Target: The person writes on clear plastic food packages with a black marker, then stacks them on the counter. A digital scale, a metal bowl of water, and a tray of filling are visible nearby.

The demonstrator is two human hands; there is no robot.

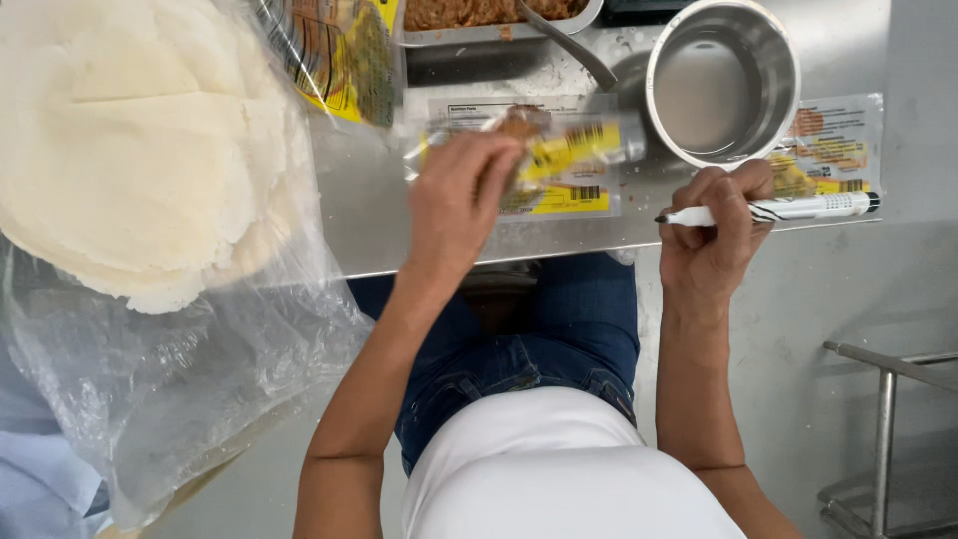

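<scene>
My left hand (454,200) grips a filled clear wrapper with yellow print (569,150) and holds it just above the steel counter (369,220). A brown roll shows inside the wrapper at my fingertips. My right hand (714,235) is closed around a white marker pen (788,209), its black tip pointing left at the counter's front edge. More flat clear wrappers with yellow labels (564,200) lie under the held one.
A big stack of pale round wrappers (140,150) lies on clear plastic sheeting (190,369) at the left. A steel pot (723,80) stands at the back right, a tray of brown filling (479,15) with a spoon behind. A metal rack (883,439) stands at the lower right.
</scene>
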